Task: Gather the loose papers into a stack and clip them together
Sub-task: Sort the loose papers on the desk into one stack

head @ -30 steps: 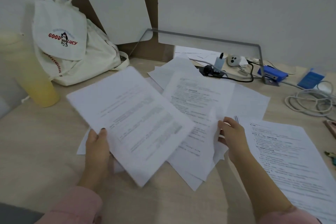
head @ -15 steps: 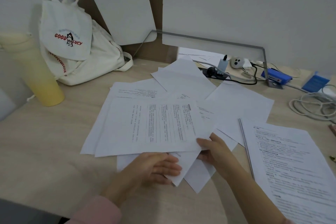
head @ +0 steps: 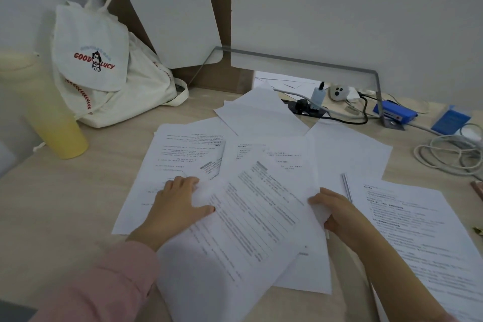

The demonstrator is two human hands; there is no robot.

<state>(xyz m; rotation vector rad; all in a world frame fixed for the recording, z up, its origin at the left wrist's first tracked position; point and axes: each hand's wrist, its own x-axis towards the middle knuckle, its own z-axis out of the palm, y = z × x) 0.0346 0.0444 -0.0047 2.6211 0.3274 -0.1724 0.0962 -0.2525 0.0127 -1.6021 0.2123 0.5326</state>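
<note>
Several loose white papers lie overlapping on the wooden desk. A tilted printed sheet lies on top, nearest me. My right hand grips its right edge, thumb on top and fingers curled under. My left hand lies flat with fingers spread on the left printed sheet, its thumb touching the tilted sheet's left edge. Another printed sheet and blank sheets lie behind. A separate printed sheet lies at the right. No clip is visible.
A white cloth bag and a yellow bottle stand at the back left. A power strip with plugs, a blue device, a blue card and coiled cable sit back right. A thin silver rod lies between papers.
The sheet that my left hand held up has come down onto the pile. My left hand moved from under the papers to lie on top; my right hand shifted right to the tilted sheet's edge.
</note>
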